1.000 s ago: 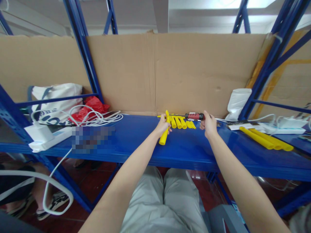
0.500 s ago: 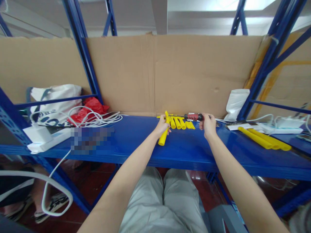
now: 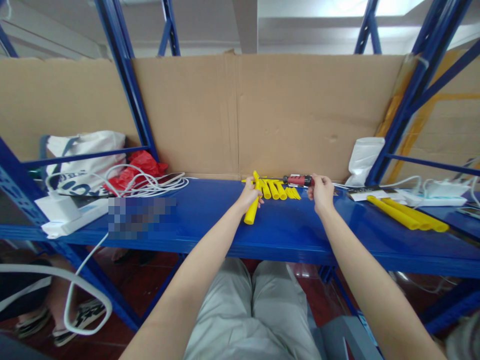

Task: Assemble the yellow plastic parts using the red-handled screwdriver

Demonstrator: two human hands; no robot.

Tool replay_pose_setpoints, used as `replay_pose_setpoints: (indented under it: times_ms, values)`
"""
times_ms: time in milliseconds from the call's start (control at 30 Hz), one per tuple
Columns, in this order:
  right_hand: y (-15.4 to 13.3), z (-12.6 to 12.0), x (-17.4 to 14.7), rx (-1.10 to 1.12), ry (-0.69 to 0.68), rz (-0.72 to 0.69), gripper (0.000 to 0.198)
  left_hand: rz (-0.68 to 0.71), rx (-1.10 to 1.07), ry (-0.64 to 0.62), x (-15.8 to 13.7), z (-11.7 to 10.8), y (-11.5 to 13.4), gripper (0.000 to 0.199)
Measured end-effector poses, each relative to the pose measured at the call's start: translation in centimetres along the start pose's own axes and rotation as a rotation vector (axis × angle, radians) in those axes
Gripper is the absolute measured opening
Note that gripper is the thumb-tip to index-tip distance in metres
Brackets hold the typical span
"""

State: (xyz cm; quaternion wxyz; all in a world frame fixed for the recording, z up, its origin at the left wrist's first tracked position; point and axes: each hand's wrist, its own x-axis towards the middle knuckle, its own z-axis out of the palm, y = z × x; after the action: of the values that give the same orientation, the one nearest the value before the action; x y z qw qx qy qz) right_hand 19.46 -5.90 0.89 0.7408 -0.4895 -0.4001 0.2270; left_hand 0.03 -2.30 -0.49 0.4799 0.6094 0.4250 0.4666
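My left hand (image 3: 249, 194) is closed around a yellow tube-shaped piece (image 3: 251, 214) with a crosspiece at its top, tilted above the blue shelf. In my right hand (image 3: 321, 191) is the end of a red and black screwdriver (image 3: 298, 180). Its thin shaft points left and reaches the upper part of the yellow piece; whether the tip sits inside it I cannot make out. Behind and right of my left hand lie several similar yellow tubes (image 3: 275, 190). Beside them are a few small flat yellow pieces (image 3: 292, 193).
More long yellow tubes (image 3: 408, 215) lie on the right of the blue shelf (image 3: 210, 215), near a white power strip (image 3: 437, 199). On the left are coiled white cables (image 3: 165, 184), a red plastic bag (image 3: 140, 167) and a cloth bag (image 3: 97, 155). Cardboard (image 3: 300, 110) stands behind.
Both hands stay nearly in place. The screwdriver handle has shifted very slightly left, and the top of the yellow piece leans a little further left.
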Motion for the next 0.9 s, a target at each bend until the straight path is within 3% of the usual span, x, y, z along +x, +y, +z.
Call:
replay_pose_setpoints:
  times_ms: [167,367,500,700,900]
  values:
    - [0.5,-0.2,0.7,-0.041,0.056,0.035,0.007,0.006,-0.013,-0.006,0.1,0.1,-0.1,0.051]
    - [2.6,-1.0,2.7,-0.216,0.183,-0.263,0.021,0.019,0.0,0.043,0.3,0.1,-0.3,0.053]
    - [1.9,-1.0,2.1,-0.343,0.234,-0.295,0.02,0.059,-0.001,0.092,0.4,0.0,-0.5,0.055]
    - [0.6,-0.7,0.7,-0.45,0.129,-0.224,0.017,0.081,-0.01,0.118,0.6,-0.1,-0.6,0.057]
    - [2.3,-0.6,1.4,-0.486,-0.029,-0.169,0.018,0.07,-0.015,0.118,0.6,0.0,-0.5,0.057]
